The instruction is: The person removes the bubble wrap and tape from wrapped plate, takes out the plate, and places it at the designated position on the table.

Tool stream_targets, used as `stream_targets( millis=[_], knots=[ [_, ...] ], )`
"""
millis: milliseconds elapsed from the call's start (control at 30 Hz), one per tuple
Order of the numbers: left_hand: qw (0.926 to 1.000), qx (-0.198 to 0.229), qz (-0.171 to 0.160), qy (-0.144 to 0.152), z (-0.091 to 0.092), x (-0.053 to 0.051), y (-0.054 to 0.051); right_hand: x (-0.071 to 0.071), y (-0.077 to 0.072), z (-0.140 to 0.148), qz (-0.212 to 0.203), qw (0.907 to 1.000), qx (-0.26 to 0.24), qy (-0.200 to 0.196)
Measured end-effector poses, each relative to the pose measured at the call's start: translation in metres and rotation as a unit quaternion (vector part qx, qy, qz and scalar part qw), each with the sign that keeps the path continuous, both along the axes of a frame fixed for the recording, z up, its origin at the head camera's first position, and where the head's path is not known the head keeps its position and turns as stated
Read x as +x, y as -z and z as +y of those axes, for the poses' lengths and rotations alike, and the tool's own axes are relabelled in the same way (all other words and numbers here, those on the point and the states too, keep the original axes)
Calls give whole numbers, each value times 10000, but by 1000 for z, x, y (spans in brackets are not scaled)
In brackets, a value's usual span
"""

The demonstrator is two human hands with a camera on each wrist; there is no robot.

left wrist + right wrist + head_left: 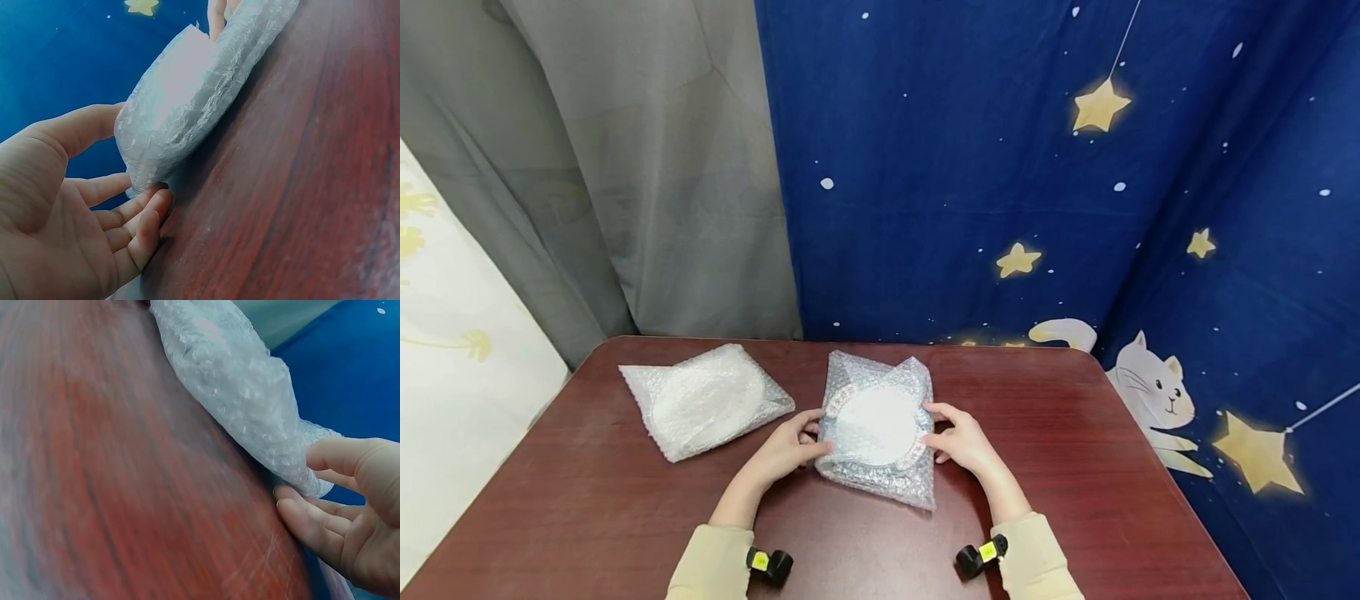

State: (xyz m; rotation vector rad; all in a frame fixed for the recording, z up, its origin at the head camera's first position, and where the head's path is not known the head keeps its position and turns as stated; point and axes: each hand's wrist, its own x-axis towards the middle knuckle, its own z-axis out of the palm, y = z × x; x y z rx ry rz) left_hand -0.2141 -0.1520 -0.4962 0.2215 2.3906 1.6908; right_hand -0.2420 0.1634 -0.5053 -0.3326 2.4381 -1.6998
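Observation:
A plate in a bubble-wrap bag [876,429] is at the middle of the table, its patterned rim showing through the clear wrap and glare whitening its centre. My left hand [782,450] grips the bag's left edge, thumb on top; in the left wrist view, the fingers of this hand [69,187] reach beneath the wrap [181,112]. At the opposite edge, my right hand [966,442] pinches the bag between thumb and fingers. The right wrist view has some fingertips of that hand [356,512] low under the bubble wrap [231,387], close to the tabletop.
Another bubble-wrapped round white item [707,404] lies on the dark red wooden table [1037,400], left of my left hand. Behind the table hang a grey curtain [662,167] and a blue curtain with stars [940,167].

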Motion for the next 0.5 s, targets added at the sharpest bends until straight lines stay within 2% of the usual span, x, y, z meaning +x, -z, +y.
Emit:
stream_targets(
  millis=[233, 500],
  knots=[
    [10000, 16, 67, -21, 0, 2, 1, 4, -4, -1, 122, 9988, 475, -63],
    [9999, 72, 20, -93, 2, 2, 4, 10, -7, -5, 450, 9964, 711, -53]
  ],
)
